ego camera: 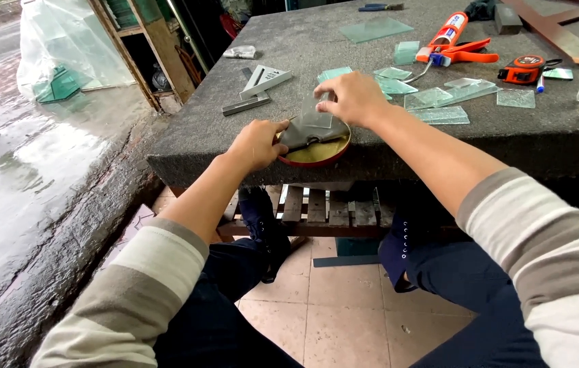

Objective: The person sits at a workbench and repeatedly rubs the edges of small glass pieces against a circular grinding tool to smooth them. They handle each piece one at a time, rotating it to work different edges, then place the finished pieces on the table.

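Observation:
A shallow round tin (323, 156), red outside and gold inside, sits at the near edge of a grey stone-topped table (282, 51). A dark grey cloth (306, 133) lies in it. My left hand (256, 143) pinches the cloth at its left end. My right hand (352, 97) presses down on a small clear glass piece (318, 116) that rests over the cloth and tin.
Several cut glass pieces (439, 102) lie on the table, with a metal set square (258, 85), an orange caulking gun (454, 46), a tape measure (526, 69) and pliers (379, 7). My legs and dark shoes (265, 225) are under the table, above a wooden pallet (316, 208). Wet ground (23, 157) lies left.

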